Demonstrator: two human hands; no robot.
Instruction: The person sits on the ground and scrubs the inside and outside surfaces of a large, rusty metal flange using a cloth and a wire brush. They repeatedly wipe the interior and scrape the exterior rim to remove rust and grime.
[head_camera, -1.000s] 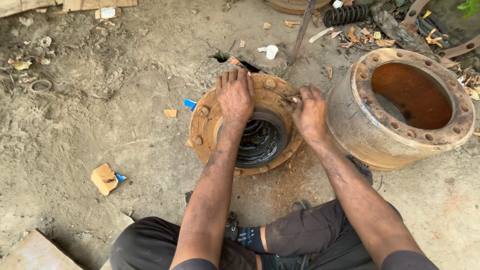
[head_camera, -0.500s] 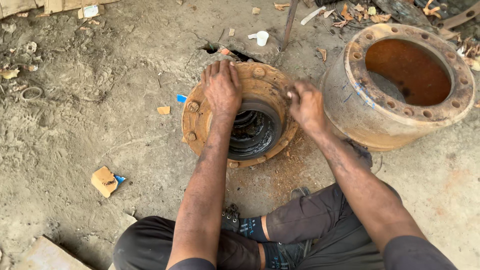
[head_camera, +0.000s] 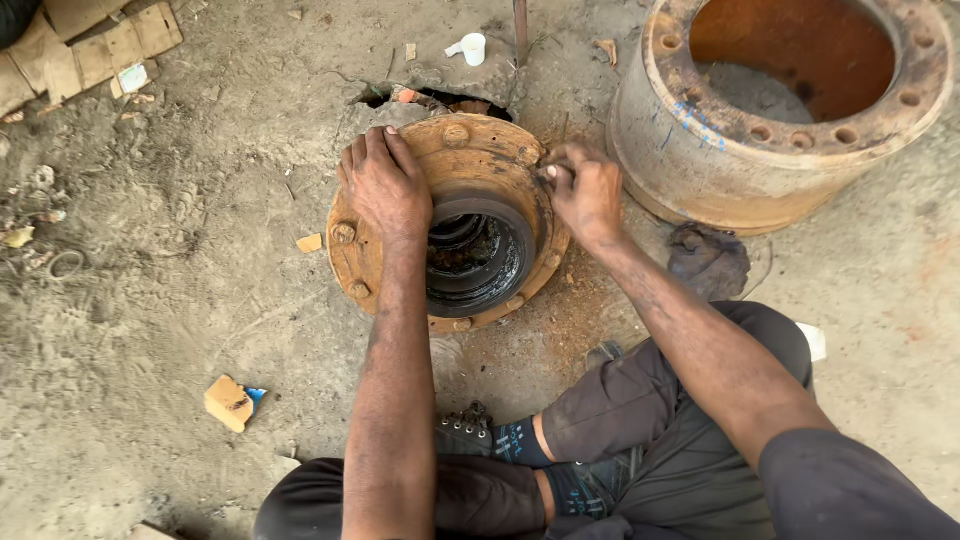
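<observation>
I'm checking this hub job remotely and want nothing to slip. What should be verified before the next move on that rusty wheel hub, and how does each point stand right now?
1. Wheel hub lies flat on the dirt ground: ok.
2. Left hand rests palm-down on the flange, steadying it: ok.
3. Right hand grips at the hub's right edge; what it pinches: cannot tell.
4. Studs on the flange, such as the stud at the left edge, are in place: ok.
5. Brake drum stands apart from the hub: ok.
6. Greasy bore free of grit: cannot tell.
</observation>
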